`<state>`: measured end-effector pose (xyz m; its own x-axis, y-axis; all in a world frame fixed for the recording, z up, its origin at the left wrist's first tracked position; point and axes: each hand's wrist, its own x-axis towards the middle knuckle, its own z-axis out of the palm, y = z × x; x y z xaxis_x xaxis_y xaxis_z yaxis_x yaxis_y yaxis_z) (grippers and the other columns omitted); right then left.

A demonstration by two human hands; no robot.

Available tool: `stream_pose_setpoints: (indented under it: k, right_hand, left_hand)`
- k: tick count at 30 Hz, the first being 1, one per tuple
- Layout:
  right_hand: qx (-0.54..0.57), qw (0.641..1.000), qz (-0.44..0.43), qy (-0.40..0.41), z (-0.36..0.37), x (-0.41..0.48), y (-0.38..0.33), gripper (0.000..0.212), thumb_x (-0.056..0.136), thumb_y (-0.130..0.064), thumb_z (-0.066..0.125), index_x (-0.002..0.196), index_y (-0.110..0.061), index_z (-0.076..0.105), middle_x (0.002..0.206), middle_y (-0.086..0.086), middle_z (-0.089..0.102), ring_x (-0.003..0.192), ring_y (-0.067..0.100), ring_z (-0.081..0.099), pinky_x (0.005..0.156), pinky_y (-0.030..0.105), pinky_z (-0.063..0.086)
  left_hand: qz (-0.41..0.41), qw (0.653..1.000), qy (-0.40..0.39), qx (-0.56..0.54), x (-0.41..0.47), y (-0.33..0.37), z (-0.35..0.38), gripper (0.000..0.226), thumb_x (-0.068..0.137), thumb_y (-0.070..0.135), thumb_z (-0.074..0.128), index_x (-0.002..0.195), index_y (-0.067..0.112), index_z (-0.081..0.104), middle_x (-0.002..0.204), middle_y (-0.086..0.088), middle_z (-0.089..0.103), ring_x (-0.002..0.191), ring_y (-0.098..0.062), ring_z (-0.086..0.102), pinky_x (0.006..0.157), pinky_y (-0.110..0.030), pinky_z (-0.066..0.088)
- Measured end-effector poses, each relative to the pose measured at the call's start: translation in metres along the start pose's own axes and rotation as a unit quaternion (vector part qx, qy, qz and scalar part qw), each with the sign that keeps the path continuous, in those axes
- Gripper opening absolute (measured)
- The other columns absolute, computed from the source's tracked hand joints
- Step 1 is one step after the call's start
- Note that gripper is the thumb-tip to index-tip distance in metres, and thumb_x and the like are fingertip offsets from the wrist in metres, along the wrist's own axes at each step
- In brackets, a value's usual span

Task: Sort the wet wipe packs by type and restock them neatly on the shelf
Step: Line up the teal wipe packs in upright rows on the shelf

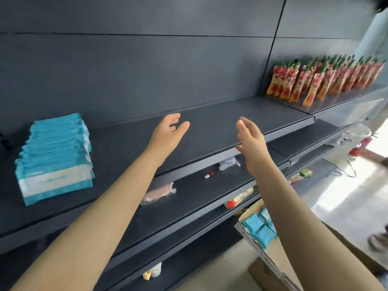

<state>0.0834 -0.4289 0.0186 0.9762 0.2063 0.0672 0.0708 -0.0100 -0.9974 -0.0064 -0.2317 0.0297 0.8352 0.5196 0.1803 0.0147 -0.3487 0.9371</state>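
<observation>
Teal wet wipe packs (55, 158) stacked on dark shelf (220, 120), left hand (168, 133) and right hand (251, 141) spread wide, empty, above it, cardboard box (270, 246) below

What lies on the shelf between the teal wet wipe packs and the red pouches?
Bare dark metal shelf, head view; left hand and right hand hover over it.

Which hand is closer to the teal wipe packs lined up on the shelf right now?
Left. The left hand hovers open over the shelf, to the right of the teal wipe packs; the right hand is farther right, above the shelf's front edge.
</observation>
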Motion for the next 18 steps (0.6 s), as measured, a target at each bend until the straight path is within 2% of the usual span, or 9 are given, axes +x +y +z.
stream_pose_setpoints:
  k: [6,10,14,16,18]
  right_hand:
    - [-0.013,0.994,0.034,0.101,-0.133,0.026,0.031,0.046,0.101,-0.048,0.047,0.142,-0.029,0.045,0.141,-0.005,0.05,0.12,0.012,0.048,0.103,0.036,0.044]
    - [-0.011,0.986,0.069,0.154,-0.199,0.036,0.066,0.046,0.1,-0.05,0.047,0.14,-0.029,0.046,0.14,-0.003,0.05,0.127,0.018,0.048,0.108,0.042,0.042]
    - [-0.003,0.973,0.113,0.202,-0.247,0.05,0.109,0.049,0.101,-0.049,0.045,0.144,-0.025,0.042,0.135,-0.005,0.048,0.12,0.015,0.046,0.094,0.034,0.043]
    - [0.005,0.963,0.145,0.228,-0.268,0.059,0.136,0.05,0.102,-0.046,0.045,0.145,-0.022,0.041,0.13,-0.005,0.047,0.117,0.015,0.045,0.091,0.033,0.041]
    - [-0.009,0.952,0.182,0.245,-0.287,0.07,0.17,0.051,0.102,-0.045,0.045,0.145,-0.02,0.041,0.13,-0.003,0.048,0.117,0.016,0.047,0.093,0.036,0.042]
  left_hand:
    - [-0.015,0.993,-0.11,-0.036,0.009,0.015,0.143,0.041,0.097,0.037,0.057,0.136,0.027,0.051,0.137,0.01,0.052,0.118,-0.006,0.052,0.104,-0.033,0.044]
    - [-0.047,0.98,-0.187,-0.053,0.02,0.005,0.227,0.039,0.097,0.034,0.058,0.134,0.024,0.053,0.133,0.008,0.055,0.114,-0.005,0.053,0.104,-0.033,0.046]
    - [-0.094,0.958,-0.266,-0.058,0.036,-0.02,0.302,0.038,0.098,0.035,0.057,0.133,0.022,0.053,0.127,0.009,0.056,0.12,-0.01,0.053,0.107,-0.035,0.043]
    - [-0.111,0.945,-0.304,-0.051,0.044,-0.038,0.339,0.036,0.098,0.034,0.057,0.132,0.022,0.054,0.126,0.007,0.057,0.119,-0.012,0.053,0.104,-0.033,0.045]
    - [-0.136,0.933,-0.331,-0.041,0.053,-0.061,0.376,0.036,0.098,0.032,0.057,0.131,0.019,0.055,0.127,0.004,0.058,0.113,-0.011,0.055,0.095,-0.028,0.046]
